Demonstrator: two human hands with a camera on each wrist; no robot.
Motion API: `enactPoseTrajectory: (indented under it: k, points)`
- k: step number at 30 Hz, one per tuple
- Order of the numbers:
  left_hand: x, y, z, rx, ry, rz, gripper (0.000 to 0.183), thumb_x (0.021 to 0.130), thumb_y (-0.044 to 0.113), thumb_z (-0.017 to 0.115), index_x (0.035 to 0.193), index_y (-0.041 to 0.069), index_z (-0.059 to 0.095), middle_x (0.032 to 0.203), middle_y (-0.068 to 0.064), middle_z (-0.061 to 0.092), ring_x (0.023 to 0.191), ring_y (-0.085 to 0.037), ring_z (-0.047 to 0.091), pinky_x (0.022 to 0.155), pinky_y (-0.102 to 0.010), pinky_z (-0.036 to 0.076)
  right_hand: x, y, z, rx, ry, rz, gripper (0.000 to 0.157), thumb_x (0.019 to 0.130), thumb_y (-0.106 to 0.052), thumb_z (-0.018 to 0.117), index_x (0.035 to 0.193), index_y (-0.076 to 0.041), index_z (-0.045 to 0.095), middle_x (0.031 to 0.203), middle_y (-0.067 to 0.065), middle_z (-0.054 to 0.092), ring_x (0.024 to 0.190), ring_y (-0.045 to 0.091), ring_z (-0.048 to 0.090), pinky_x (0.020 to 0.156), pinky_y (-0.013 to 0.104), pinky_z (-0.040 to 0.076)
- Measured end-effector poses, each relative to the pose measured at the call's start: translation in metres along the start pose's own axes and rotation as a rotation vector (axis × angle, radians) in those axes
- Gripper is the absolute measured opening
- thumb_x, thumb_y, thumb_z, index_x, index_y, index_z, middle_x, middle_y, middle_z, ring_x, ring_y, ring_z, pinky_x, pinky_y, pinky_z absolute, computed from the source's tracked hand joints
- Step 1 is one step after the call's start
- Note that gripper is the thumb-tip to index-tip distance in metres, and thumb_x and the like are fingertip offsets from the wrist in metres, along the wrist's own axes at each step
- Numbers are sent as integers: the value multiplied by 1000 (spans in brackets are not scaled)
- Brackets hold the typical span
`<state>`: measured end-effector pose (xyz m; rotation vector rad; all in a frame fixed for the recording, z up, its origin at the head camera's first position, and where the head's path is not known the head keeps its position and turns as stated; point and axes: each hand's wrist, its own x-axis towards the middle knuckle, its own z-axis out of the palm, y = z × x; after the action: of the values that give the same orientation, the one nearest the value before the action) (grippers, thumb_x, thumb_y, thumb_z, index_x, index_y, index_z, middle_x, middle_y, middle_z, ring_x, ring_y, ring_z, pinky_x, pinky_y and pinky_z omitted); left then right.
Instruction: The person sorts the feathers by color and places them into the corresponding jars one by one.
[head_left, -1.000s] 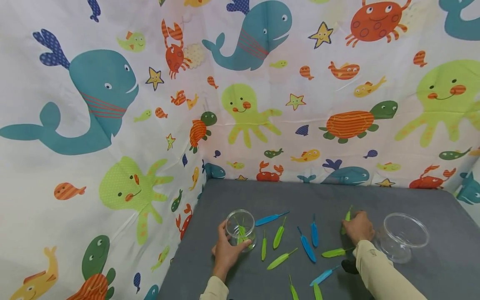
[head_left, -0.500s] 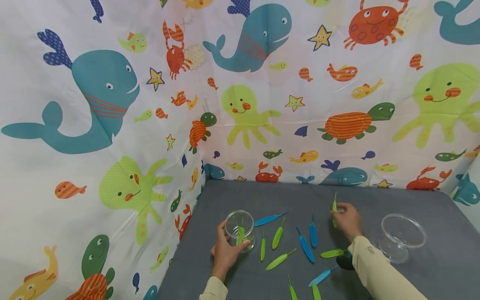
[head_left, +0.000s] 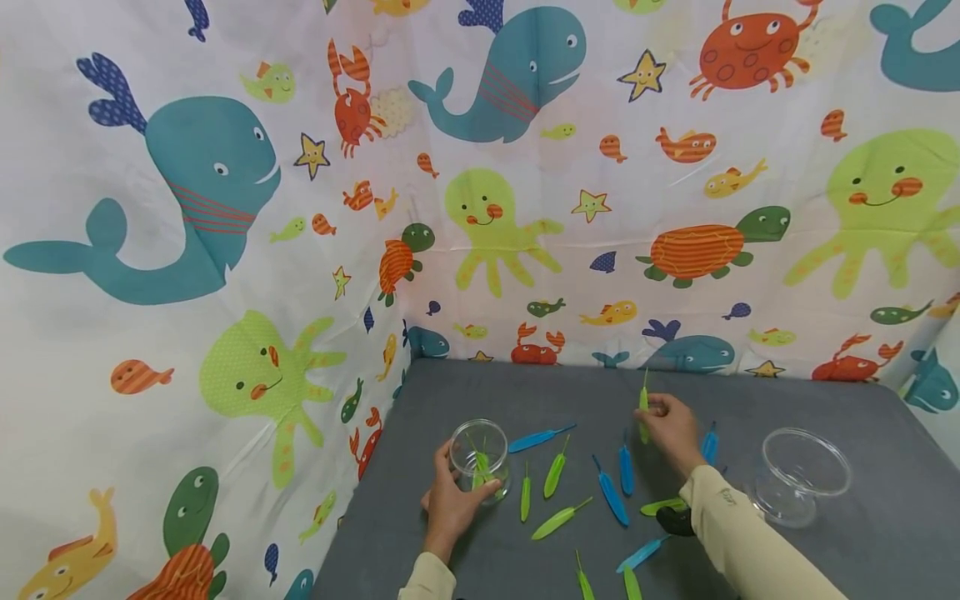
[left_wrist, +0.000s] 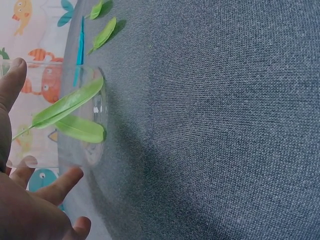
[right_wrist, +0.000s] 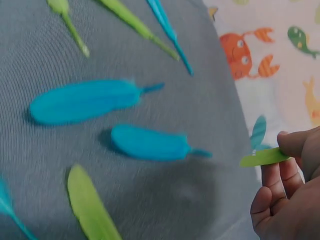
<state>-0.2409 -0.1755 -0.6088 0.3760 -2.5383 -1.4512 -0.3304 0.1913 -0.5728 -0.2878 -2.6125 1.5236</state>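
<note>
My left hand (head_left: pixel 453 510) grips a clear glass cup (head_left: pixel 505 457) at the left of the table, thumb on one side and fingers around the other. Two green feathers (left_wrist: pixel 70 106) lean inside the cup in the left wrist view. Farther right, my right hand (head_left: pixel 672 427) pinches a green feather (head_left: pixel 644 417) between thumb and fingers, quill pointing up, above the table. The right wrist view has that feather's vane (right_wrist: pixel 260 159) sticking out past the thumb. Between the hands lie loose blue feathers (head_left: pixel 613 497) and green feathers (head_left: pixel 556 475).
A wide clear glass bowl on a foot (head_left: pixel 808 462) stands to the right of my right arm. The grey cloth-covered table (head_left: pixel 465 387) ends at a curtain (head_left: pixel 525 250) printed with sea animals. A blue feather (head_left: pixel 709 442) lies behind the right wrist.
My right hand has moved left with the green feather, away from the footed bowl, uncovering a blue feather on the table. The left hand keeps its hold on the cup.
</note>
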Motion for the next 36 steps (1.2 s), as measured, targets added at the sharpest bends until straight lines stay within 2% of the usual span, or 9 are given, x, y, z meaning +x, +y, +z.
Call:
enactPoseTrajectory:
  k: [11, 19, 29, 36]
  points:
    - [0, 1, -1, -1, -4, -1, 101, 70, 37, 95, 151, 27, 34, 155, -6, 50, 126, -39, 61, 104, -62, 17, -7, -40, 18, 41, -15, -81, 41, 98, -20, 68, 133, -1, 59, 110, 21, 70, 91, 20, 64, 72, 27, 50]
    - [1, -1, 0, 3, 12, 3, 102, 68, 38, 95, 150, 28, 35, 154, -4, 51, 126, -39, 61, 104, -62, 17, -7, -52, 27, 42, -22, -102, 41, 97, -20, 70, 133, -3, 60, 103, 17, 69, 93, 24, 63, 78, 33, 50]
    - [2, -3, -1, -1, 15, 27, 103, 68, 38, 95, 150, 28, 35, 154, -2, 51, 126, -39, 61, 102, -61, 18, -10, -68, 35, 63, -32, -118, 39, 96, -20, 71, 131, -5, 61, 106, 19, 71, 96, 26, 64, 75, 27, 48]
    - [3, -3, -1, -12, 2, 23, 102, 69, 38, 95, 151, 28, 35, 155, -3, 50, 127, -40, 60, 105, -64, 16, -18, -84, 40, 108, -77, -157, 38, 97, -22, 71, 131, -7, 63, 107, 18, 71, 93, 21, 64, 75, 28, 50]
